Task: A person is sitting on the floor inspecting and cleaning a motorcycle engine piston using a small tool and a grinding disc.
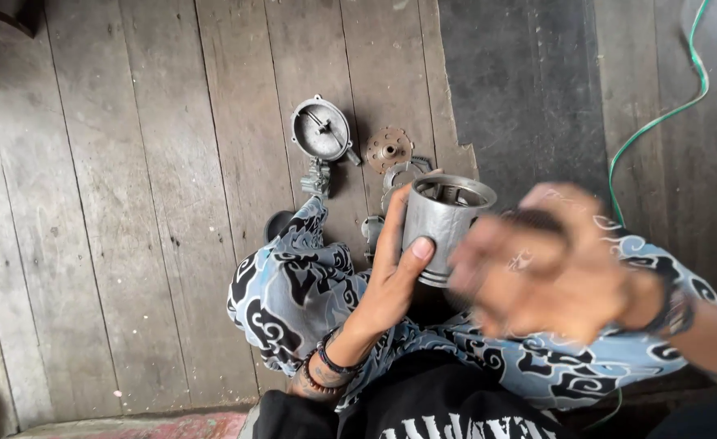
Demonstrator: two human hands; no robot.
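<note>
Left hand (391, 276) grasps the silver cylindrical metal piston (444, 223), open end up. Right hand (554, 268) blurred beside it; grip state unreadable. Round grey metal cover (319, 128) lies on the wooden floor (131, 203).

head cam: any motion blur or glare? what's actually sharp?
Head view: the right hand is smeared by motion blur, its fingers indistinct; the left hand and the metal piston it holds are sharp. The parts on the floor, a round cover and a rusty disc, are sharp too. Light is soft and even, only a mild sheen on the piston, no hard shadows.
</note>
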